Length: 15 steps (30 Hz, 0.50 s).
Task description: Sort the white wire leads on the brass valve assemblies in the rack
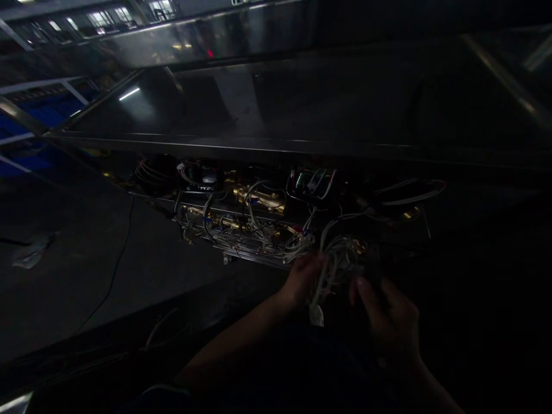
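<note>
My left hand [301, 280] is closed on a bundle of pale grey cables [324, 282], its fingertips against their left side. A flat pale end piece [316, 315] hangs below the bundle. To the right, my right hand [390, 316] is closed, with the thumb pointing up beside the cables. A dark shape seems to be in its grip, but the darkness hides what it is. Behind the hands, more looped cables [297, 246] lie along a metal rail, beside brass fittings [263, 197].
Above the wiring stretches a wide, shiny metal panel [241, 103]. Open dark boxes with wires, one a box with a green board [313, 183], sit under its edge. A thin black cable [116, 267] trails over the floor at left. Blue material [38, 123] shows behind a metal frame.
</note>
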Motion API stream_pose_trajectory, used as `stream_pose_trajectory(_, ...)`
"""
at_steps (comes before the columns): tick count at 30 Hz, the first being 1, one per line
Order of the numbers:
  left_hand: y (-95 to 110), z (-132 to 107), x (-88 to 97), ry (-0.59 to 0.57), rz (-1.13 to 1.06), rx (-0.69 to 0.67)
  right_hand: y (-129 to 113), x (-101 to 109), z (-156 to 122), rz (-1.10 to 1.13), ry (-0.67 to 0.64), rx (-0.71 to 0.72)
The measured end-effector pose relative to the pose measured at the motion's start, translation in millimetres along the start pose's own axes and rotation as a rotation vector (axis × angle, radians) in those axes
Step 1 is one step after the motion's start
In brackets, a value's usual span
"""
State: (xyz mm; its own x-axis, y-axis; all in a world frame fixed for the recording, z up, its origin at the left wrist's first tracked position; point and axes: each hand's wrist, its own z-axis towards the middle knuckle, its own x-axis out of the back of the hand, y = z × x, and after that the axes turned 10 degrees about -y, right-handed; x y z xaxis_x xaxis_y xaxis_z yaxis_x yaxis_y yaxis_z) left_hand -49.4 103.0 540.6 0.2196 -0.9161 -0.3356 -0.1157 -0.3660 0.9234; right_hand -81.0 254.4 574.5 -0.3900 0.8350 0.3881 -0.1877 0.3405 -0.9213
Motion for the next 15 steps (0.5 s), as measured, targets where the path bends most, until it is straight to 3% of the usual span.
stream_pose_trajectory(2, 1, -2, -0.1, -0.128, 0.207, -0.041, 2, 12, 20, -0.107, 0.169, 0.041)
stream_pose_trajectory(3, 3, -4, -0.2, -0.190, 0.361, -0.085, 3, 16, 33, -0.157, 0.189, 0.051)
stream_pose_trajectory(6, 8, -7, -2.4, -0.294, 0.788, -0.247, 7, 17, 68, -0.234, 0.016, 0.033)
stream_pose_trajectory(8, 9, -8, -5.5, -0.328, 0.925, -0.319, 9, 9, 85, -0.188, -0.114, 0.001)
stream_pose_trajectory(10, 4, -11, -6.6, -0.316, 0.952, -0.343, 11, 1, 94, -0.133, -0.154, -0.029)
stream_pose_trajectory(12, -9, -17, -0.9, -0.278, 0.892, -0.284, 12, -2, 97, -0.114, -0.111, -0.031)
stream_pose_trajectory(15, -48, -37, 23.9, -0.177, 0.843, -0.022, 14, 5, 99, -0.132, -0.050, 0.028)
